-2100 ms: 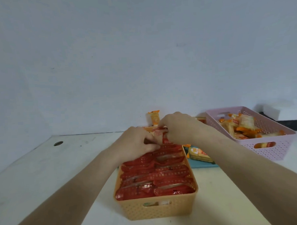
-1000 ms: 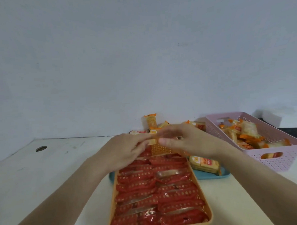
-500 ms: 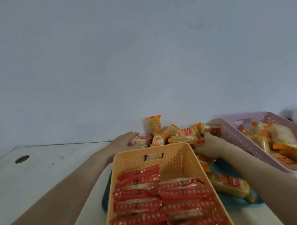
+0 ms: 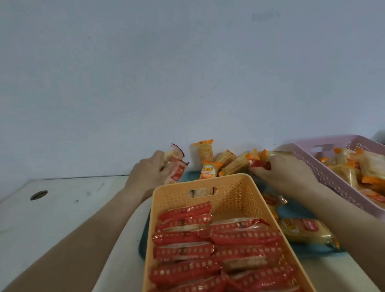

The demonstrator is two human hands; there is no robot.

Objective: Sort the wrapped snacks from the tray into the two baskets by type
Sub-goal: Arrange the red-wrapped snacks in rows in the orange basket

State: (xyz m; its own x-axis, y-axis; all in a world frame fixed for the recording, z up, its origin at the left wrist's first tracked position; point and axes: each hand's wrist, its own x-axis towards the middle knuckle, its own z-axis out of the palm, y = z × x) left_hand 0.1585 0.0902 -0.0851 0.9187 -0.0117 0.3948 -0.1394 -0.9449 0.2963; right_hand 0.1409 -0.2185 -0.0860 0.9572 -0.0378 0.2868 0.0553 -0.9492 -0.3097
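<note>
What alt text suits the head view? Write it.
Both hands reach past an orange basket of red-wrapped snacks to a teal tray: the left hand grips red-trimmed packets, the right hand pinches a red packet. A pink basket at right holds orange-wrapped snacks.

Left hand (image 4: 148, 176) and right hand (image 4: 283, 175) extended forward, fingers curled.

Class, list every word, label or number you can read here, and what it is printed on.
No text reads clearly.
Upright orange-wrapped snack: yellow lettering, too blurred.
Flat snack on the tray: white print on red band, blurred.
Held snack in the left hand: red label, blurred.
Red-ended snack in the right hand: no print visible.
Red-wrapped snacks in the orange basket: dark marks, too small.
</note>
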